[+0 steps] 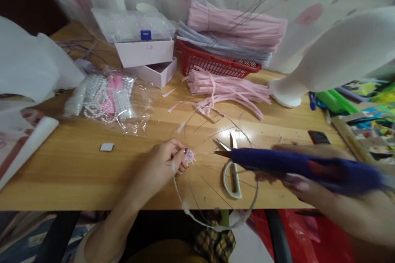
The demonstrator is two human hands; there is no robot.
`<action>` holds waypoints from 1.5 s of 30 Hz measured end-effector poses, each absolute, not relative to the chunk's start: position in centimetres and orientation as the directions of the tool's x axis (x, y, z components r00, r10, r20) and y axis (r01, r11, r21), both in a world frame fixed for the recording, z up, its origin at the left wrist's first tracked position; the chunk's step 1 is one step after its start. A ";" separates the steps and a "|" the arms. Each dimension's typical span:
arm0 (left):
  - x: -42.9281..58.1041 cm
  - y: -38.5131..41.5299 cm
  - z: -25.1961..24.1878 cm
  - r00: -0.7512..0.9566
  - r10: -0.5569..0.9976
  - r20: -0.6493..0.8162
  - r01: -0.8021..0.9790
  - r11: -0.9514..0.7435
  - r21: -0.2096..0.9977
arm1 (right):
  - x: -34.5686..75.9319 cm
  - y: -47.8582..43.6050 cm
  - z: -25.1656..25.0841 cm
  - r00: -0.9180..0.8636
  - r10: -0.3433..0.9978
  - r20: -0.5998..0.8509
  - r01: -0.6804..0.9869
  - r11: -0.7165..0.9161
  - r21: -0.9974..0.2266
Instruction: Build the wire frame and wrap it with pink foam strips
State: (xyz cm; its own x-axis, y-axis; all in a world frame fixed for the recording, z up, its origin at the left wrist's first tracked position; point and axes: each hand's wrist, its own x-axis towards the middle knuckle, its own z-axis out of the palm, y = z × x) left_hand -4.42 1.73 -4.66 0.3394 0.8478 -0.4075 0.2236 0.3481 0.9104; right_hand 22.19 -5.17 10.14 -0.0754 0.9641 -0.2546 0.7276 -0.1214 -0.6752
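My left hand [173, 157] is closed, thumb and fingers pinching a small pink flower-like piece [189, 156]. A thin hoop [216, 227], partly wrapped in white, hangs by that hand over the table's front edge, with fine wires crossing it; how it joins the pink piece I cannot make out. My right hand [304, 185] grips a dark blue glue gun [277, 163], blurred by motion, its nozzle pointing left toward the pink piece but apart from it. Beneath the gun lie white-handled scissors [227, 181], blades partly spread and partly covered.
Behind are pink pipe-cleaner bundles [225, 84], a red basket [212, 61] and white boxes [146, 53]. A bag of pearl strings [105, 96] lies left, near a small white square [106, 147]. A white stand [336, 49] rises right, beside a cluttered tray [348, 135].
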 end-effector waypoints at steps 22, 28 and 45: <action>-7.6 1.4 -5.4 0.403 0.843 -0.357 0.191 0.304 0.933 | 12.9 3.4 7.5 -0.264 0.837 -0.479 0.902 0.040 -0.429; -7.2 1.6 -4.6 0.359 0.831 -0.426 0.184 0.384 0.905 | 12.9 3.5 7.3 -0.207 0.833 -0.514 0.927 -0.002 -0.376; -7.0 1.7 -4.2 0.354 0.817 -0.456 0.203 0.408 0.890 | 13.0 3.5 7.2 -0.242 0.847 -0.474 0.907 0.023 -0.421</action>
